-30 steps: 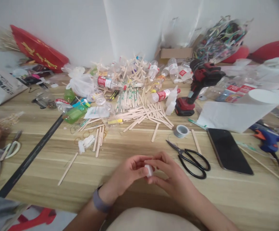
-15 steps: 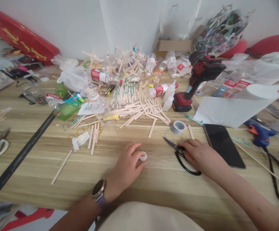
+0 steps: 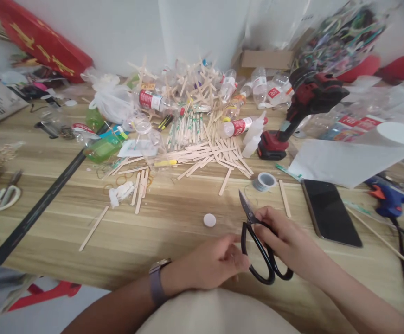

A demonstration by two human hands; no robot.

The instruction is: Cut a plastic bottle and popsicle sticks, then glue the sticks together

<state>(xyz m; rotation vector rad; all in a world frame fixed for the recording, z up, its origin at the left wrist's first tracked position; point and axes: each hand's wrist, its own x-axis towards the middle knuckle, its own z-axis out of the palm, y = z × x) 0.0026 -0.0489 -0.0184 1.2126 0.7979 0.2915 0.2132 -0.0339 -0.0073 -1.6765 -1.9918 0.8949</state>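
So the right hand [image 3: 285, 232] has the black-handled scissors [image 3: 251, 215] pinched up near the pivot, thumb and fingers around the top of the handles, and the blades point away from the body. That's a decent hold for turning them, though it looks too far forward for actual cutting; for that, I'd say thumb and fingers belong in the loops. The left hand [image 3: 210, 262] is half curled right by the nearer loop, thumb and fingers bent in, but can't tell if it's really gripping it or just touching. If it is steadying that loop, best to keep it down there, well off the blades, and let the fingers settle before the right one loosens. The small white disc [image 3: 209, 220] lies flat on the wooden table [image 3: 174, 241], beyond the left hand and left of the blades, with neither hand on it. Swing the tips wide of it imo, it'd probably skid if bumped. Same goes for the tape roll [image 3: 261, 188] just past the tips; the phone [image 3: 332, 212] is off to the right.
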